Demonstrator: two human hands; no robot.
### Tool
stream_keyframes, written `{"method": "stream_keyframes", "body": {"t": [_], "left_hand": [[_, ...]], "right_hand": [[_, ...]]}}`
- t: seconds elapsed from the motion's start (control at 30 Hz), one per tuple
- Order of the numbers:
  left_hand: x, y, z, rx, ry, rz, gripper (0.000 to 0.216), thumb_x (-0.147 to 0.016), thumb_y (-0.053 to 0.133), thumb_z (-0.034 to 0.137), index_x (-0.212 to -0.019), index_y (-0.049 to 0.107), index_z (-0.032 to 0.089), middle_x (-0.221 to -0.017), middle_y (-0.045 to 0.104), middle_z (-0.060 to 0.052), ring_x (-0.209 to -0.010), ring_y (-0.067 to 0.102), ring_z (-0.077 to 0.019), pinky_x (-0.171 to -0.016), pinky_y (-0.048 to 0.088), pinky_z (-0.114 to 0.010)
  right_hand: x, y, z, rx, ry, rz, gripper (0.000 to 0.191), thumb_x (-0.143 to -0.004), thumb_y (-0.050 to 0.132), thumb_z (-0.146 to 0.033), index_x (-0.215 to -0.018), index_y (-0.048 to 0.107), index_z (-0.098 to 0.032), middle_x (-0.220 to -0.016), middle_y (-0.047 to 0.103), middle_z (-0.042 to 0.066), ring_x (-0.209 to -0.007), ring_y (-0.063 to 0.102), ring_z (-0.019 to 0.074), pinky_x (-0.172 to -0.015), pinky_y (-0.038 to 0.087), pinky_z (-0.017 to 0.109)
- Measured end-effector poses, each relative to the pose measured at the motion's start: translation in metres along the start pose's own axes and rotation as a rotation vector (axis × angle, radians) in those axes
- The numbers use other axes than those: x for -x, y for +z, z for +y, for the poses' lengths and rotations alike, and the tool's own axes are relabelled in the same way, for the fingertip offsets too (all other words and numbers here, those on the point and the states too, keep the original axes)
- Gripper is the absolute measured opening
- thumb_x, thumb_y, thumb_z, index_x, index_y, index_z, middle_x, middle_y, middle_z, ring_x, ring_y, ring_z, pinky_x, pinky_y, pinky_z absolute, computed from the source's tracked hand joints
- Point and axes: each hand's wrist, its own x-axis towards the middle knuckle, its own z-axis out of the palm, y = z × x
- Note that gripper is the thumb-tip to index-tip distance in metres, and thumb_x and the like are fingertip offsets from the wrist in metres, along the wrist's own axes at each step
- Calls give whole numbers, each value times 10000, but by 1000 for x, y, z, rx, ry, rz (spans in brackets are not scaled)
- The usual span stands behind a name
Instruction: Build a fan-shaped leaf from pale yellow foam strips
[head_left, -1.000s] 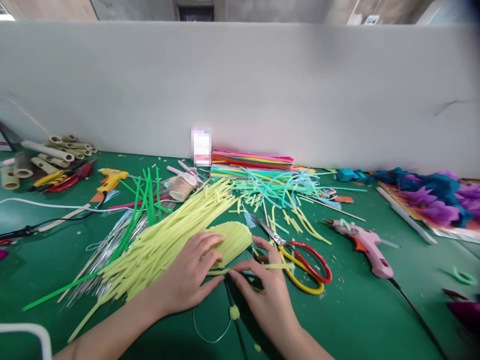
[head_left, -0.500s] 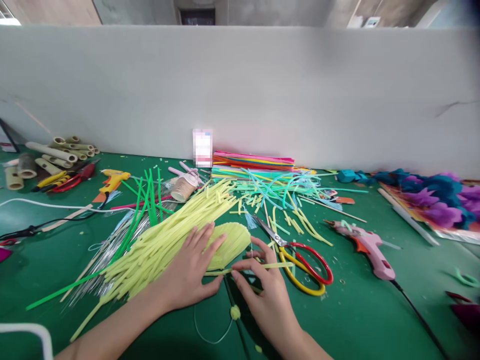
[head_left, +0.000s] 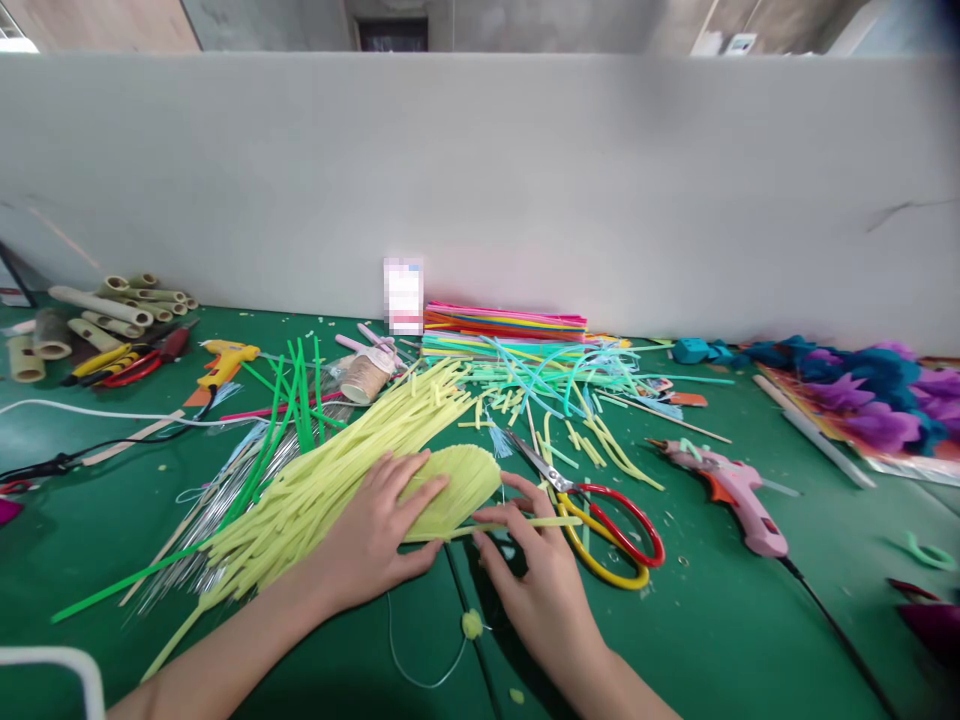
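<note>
A leaf-shaped piece [head_left: 465,480] made of yellow-green pipe cleaners laid side by side rests on the green table. My left hand [head_left: 382,520] presses flat on its left part, fingers spread, thumb near the lower edge. To the right, my right hand [head_left: 540,570] has thumb and fingers closed around a single yellow-green pipe cleaner [head_left: 559,522] running along the piece's lower edge. Beneath my left hand and forearm lies a thick bundle of yellow-green pipe cleaners [head_left: 337,470]. A thin wire loop with a small yellow-green ball [head_left: 472,625] lies below the hands.
Scissors [head_left: 600,520] with red and yellow handles lie just right of my right hand. Farther right is a pink glue gun [head_left: 739,490]. A yellow glue gun [head_left: 225,365], pliers [head_left: 112,362], twine [head_left: 367,375] and coloured pipe cleaners [head_left: 506,322] lie farther back.
The pipe cleaner in my right hand has tilted slightly up and now sits closer along the leaf-shaped piece's lower edge. My left hand has barely moved.
</note>
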Motion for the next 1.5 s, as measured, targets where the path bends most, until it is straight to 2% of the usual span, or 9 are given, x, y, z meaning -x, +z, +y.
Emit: {"method": "stream_keyframes", "body": {"t": [0.1,0.23,0.5,0.7,0.93,1.17,1.27,1.4,1.5], "left_hand": [[-1,-5,6,22,63,55,219,-945,503,270,-1107,636,205,-1345,534,-125,-1275,459,-295,-1111,299,-562],[-2,-9,11,82,109,96,148,-943,498,175,-902,641,183,-1147,650,-76,-1161,540,-240,-1103,327,-508],[-2,-6,9,120,135,72,118,-946,517,214,-881,606,173,-1152,663,-72,-1183,531,-237,-1113,313,-508],[-1,-6,12,121,113,52,136,-952,507,225,-913,630,182,-1355,562,-102,-1280,460,-254,-1109,325,-522],[0,-9,14,71,154,64,178,-954,468,156,-1000,640,148,-1331,598,-112,-1264,483,-250,-1124,321,-527],[-2,-8,16,39,184,53,271,-912,450,69,-1104,631,128,-1384,561,-121,-1349,393,-299,-1131,296,-575],[-2,-8,14,67,154,49,227,-932,468,109,-1086,632,137,-1372,573,-114,-1341,407,-287,-1128,315,-554],[2,-11,14,161,53,20,177,-955,490,224,-876,643,185,-1422,520,-82,-1358,381,-266,-1135,323,-510],[5,-14,15,225,7,5,149,-942,524,307,-947,630,203,-1463,461,-88,-1376,358,-268,-1143,311,-506]], "right_hand": [[-3,-4,5,86,-34,-31,112,-890,558,-204,-950,649,-229,-1257,461,117,-992,558,248,-894,479,459],[-5,-6,7,109,-32,-47,90,-895,570,-220,-896,660,-229,-1210,473,109,-967,554,242,-878,473,453],[-6,-3,8,77,-43,-41,88,-896,585,-239,-890,672,-255,-1259,422,93,-1207,447,284,-980,413,455],[-6,-4,5,60,-33,-58,115,-905,565,-243,-890,678,-258,-1292,396,85,-1188,468,277,-962,435,443],[-5,-5,2,54,-6,-40,126,-887,570,-205,-841,682,-241,-1295,409,93,-1153,495,285,-939,452,445],[-7,-4,2,20,72,-25,136,-863,586,-176,-764,672,-216,-1266,442,108,-1026,576,254,-895,487,439],[-8,-5,3,5,98,-21,126,-864,597,-202,-779,688,-222,-1288,443,113,-1124,544,281,-926,471,451],[-11,-9,3,-32,130,-53,80,-841,651,-242,-808,724,-246,-1229,540,101,-1180,524,294,-973,436,462],[-10,-10,0,-79,113,-71,72,-839,658,-241,-827,728,-244,-1134,604,93,-1130,564,269,-946,461,419]]}}
